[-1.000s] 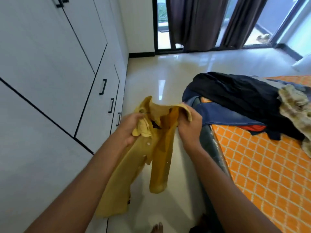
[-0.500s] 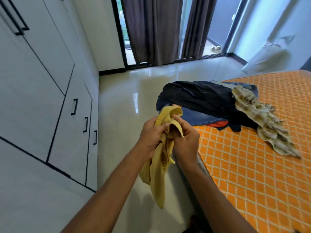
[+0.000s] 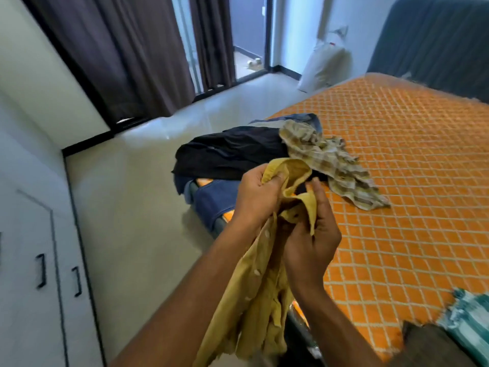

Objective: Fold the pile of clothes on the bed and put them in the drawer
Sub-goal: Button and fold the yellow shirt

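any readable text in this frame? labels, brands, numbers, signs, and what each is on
Nothing in this view can be read.
White bag by the far wall: small red mark, too small and blurred to read.
Yellow shirt, held by the left hand and right hand: no print or tag text shows.
Checked garment and black garment on the bed: no lettering shows.
Cupboard doors: plain, no signs.

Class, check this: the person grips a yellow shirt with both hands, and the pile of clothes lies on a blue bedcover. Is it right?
No: the head view shows the bedcover is orange, not blue. The rest holds: the left hand and right hand both grip the yellow shirt, and the pile of clothes lies on it.
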The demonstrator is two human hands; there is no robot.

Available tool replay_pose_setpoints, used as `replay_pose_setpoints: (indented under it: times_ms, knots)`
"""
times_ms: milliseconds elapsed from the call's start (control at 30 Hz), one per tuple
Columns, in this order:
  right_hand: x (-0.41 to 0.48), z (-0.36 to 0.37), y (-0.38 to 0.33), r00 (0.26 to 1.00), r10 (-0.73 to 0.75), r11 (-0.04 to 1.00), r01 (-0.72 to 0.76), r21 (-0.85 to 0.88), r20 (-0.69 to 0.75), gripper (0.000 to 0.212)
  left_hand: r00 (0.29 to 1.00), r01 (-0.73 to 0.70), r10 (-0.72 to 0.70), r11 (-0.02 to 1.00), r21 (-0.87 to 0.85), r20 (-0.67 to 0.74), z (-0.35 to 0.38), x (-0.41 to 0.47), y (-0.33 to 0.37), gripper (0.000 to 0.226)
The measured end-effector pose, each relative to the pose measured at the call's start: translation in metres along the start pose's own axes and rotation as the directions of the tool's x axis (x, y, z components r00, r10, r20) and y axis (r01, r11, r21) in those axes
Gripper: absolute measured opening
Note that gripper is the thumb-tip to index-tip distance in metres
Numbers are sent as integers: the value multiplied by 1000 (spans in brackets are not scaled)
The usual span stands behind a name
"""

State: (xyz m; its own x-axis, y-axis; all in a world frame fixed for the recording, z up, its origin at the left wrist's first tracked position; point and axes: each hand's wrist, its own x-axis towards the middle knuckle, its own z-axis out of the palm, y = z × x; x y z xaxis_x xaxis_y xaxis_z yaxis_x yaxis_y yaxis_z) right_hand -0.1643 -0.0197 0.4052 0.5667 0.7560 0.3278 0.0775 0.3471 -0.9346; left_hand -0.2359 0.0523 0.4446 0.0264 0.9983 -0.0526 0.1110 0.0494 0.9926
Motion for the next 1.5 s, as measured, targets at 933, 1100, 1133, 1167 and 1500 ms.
replay_pose_setpoints:
  times_ms: [933,1100,1133,1167,1500]
  knots:
    - [33,-154,421,341,868,7,-733,-680,-359,91,702,276,-712,277,920,4,141,189,-412,45]
    - [14,-159,441,421,828,59,-723,-689,-371,49,633,89,-751,310,946,187,133,188,-409,27]
    - [17,-167,445,448,804,127,-772,-622,-392,37,634,68,-749,301,951,192,131,188,-409,27]
    - [22,-179,447,481,764,189,-804,-564,-430,29,641,64,-743,301,952,192,128,188,-409,24]
    - [265,-339,394,753,123,292,-649,-702,-646,43,614,-7,-765,241,970,194,110,193,-407,25]
